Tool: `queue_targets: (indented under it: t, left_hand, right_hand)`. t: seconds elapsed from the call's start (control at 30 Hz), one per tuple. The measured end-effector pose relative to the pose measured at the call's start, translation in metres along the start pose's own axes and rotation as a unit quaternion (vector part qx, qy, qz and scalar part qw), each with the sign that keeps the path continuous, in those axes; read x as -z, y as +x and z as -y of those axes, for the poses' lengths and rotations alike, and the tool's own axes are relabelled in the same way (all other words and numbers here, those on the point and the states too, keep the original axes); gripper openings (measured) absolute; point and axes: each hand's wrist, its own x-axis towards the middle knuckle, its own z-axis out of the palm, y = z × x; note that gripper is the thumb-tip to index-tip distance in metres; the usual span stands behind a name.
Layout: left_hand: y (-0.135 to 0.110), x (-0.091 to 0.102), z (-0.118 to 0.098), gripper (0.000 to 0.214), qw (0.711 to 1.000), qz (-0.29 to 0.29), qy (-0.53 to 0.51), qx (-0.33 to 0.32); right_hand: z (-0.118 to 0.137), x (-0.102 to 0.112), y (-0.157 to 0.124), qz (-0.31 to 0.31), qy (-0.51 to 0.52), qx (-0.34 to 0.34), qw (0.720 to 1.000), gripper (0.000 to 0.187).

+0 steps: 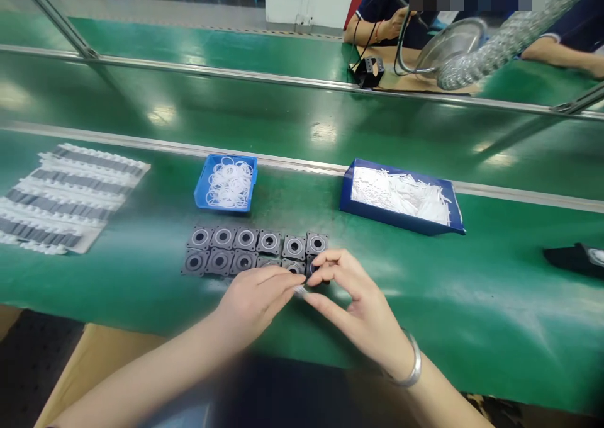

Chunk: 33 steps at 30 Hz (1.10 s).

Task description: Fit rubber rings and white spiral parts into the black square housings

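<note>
My left hand [257, 294] is closed, its fingers pressed together around a small whitish bundle [300, 290], blurred, that looks like short strips. From the other side my right hand [353, 302], with a silver bangle at the wrist, brings thumb and curved fingertips to the same bundle in a pinch. Just beyond the fingertips lie two rows of square dark parts [246, 238], each with a round ring and dark centre. My hands partly cover the nearer row at its right end.
A blue bin [201, 192] holds white rings. Right of it, a dark blue box [401, 220] contains white strips. A board with rows of grey and white pieces [85, 182] lies left. A black object [573, 260] is far right. Beyond the metal rail, people sit near a foil duct [514, 34].
</note>
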Motion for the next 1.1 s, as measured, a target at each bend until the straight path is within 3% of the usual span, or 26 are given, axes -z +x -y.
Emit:
queue_targets:
  t: [0.17,0.27,0.33,0.47,0.6,0.77,0.83,0.93,1.0,1.1]
  left_hand:
    - [-0.005,0.005,0.002,0.017,0.999,-0.003,-0.027,0.034]
    - [-0.012,0.013,0.008,0.016,0.999,-0.022,0.009,0.036]
    - [-0.018,0.016,0.012,0.017,0.999,-0.013,0.046,-0.015]
    - [-0.026,0.012,0.017,0.019,0.984,0.066,0.081,-0.146]
    - [-0.028,0.003,0.018,0.019,0.973,0.08,0.127,-0.176]
    - [-0.027,0.003,0.02,0.018,0.967,0.099,0.134,-0.192]
    - [-0.025,0.007,0.019,0.017,0.978,0.077,0.104,-0.163]
    - [-0.019,0.018,0.015,0.017,0.999,0.027,0.029,-0.023]
    - [-0.016,0.026,0.012,0.017,0.998,0.011,-0.015,0.064]
    - [-0.015,0.034,0.012,0.014,0.994,0.016,-0.036,0.105]
  right_hand:
    - [0.0,-0.01,0.002,0.0,-0.005,-0.02,1.0,0.01]
    - [-0.005,-0.013,0.006,-0.022,-0.065,-0.008,0.998,0.011]
    - [-0.008,-0.017,0.009,-0.039,-0.128,0.009,0.991,0.01]
    - [-0.012,-0.027,0.016,-0.055,-0.219,0.037,0.974,0.009]
    - [-0.015,-0.032,0.016,-0.073,-0.258,0.054,0.962,0.005]
    - [-0.016,-0.029,0.008,-0.049,-0.302,0.095,0.947,0.027]
    - [-0.013,-0.026,0.006,-0.048,-0.307,0.11,0.944,0.031]
    - [-0.001,-0.022,0.007,-0.063,-0.256,0.107,0.959,0.031]
    - [0.009,-0.022,0.01,-0.041,-0.195,0.099,0.975,0.027]
    - [0.019,-0.029,0.015,0.006,-0.127,0.088,0.988,0.017]
